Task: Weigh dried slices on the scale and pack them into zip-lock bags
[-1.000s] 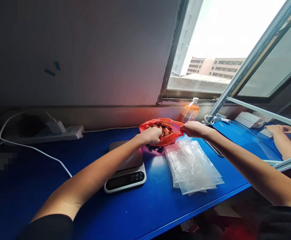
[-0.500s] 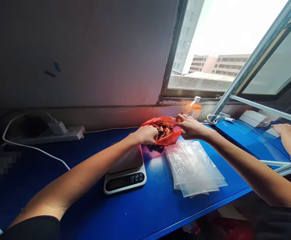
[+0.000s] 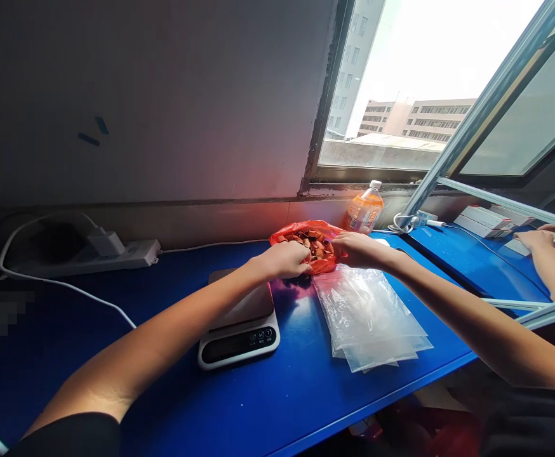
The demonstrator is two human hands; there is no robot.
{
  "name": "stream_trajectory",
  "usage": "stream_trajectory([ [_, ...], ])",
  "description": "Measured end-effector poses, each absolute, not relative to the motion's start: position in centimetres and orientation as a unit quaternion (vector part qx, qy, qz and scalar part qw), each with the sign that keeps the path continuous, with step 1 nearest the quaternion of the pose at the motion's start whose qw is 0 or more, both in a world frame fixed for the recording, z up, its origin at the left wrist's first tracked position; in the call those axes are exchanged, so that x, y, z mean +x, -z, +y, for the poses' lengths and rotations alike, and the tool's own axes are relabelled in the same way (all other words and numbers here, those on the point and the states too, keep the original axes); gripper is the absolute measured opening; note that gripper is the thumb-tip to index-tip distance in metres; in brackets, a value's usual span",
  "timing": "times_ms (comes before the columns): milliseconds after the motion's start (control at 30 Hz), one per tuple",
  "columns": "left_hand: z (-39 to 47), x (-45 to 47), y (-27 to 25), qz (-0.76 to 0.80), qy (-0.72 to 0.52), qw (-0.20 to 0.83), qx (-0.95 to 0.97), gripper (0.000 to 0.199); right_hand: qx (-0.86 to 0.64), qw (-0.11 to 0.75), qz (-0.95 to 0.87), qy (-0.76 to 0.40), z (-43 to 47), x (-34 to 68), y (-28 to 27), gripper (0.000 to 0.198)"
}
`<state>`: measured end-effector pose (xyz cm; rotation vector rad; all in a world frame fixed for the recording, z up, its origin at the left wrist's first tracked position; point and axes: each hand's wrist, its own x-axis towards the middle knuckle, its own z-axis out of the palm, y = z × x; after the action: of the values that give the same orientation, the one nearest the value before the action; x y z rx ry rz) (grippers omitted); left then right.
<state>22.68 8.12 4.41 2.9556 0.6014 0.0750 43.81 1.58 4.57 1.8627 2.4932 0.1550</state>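
Observation:
A red plastic bag [image 3: 326,265] stands open near the wall, with brown dried pieces [image 3: 316,244] inside that look like curled peel or slices. My left hand [image 3: 291,259] is closed on its near left rim. At the right rim, my right hand [image 3: 354,249] is closed on the bag, its fingertips partly hidden. Left of the bag and partly under my left forearm is a digital kitchen scale [image 3: 239,346] with a dark display. Several clear plastic bags [image 3: 373,314] lie stacked flat in front of the red bag, below my right wrist.
Behind the bag stands a bottle of orange drink [image 3: 365,208]. A power strip [image 3: 137,255] with a white cable lies at the left. Metal frame bars [image 3: 430,190] rise at the right; beyond them are white boxes [image 3: 484,222] and another person's hand [image 3: 537,240] on a blue table.
My right hand has come down and closed on the bag's right rim, where its fingers were apart before. My left hand has shifted slightly right along the near rim.

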Motion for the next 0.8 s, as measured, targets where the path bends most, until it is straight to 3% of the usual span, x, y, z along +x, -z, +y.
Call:
stream_trajectory([
  [100,8.2,23.0,-3.4,0.197,-0.034,0.051,0.978,0.018,0.584,0.038,0.81,-0.035,1.3,43.9,-4.9,0.015],
  [200,8.3,22.6,-2.9,0.188,-0.041,0.045,0.98,0.018,0.597,-0.01,0.8,-0.06,0.6,44.6,-4.9,0.005],
  [367,7.9,22.8,-4.4,0.136,-0.053,0.057,0.988,0.018,0.748,-0.19,0.627,-0.11,-0.7,44.9,-3.6,0.035],
  [500,8.8,26.2,-5.7,0.121,-0.12,0.037,0.985,0.024,0.807,-0.177,0.534,-0.179,-1.0,43.6,-1.9,0.037],
  [667,11.8,30.7,-5.0,0.156,-0.135,-0.035,0.978,0.04,0.817,-0.179,0.542,-0.081,-0.3,43.3,-1.1,0.025],
  [800,14.4,31.7,-5.0,0.17,-0.097,-0.059,0.979,0.021,0.808,-0.239,0.538,-0.021,-0.1,44.0,-0.9,0.017],
])
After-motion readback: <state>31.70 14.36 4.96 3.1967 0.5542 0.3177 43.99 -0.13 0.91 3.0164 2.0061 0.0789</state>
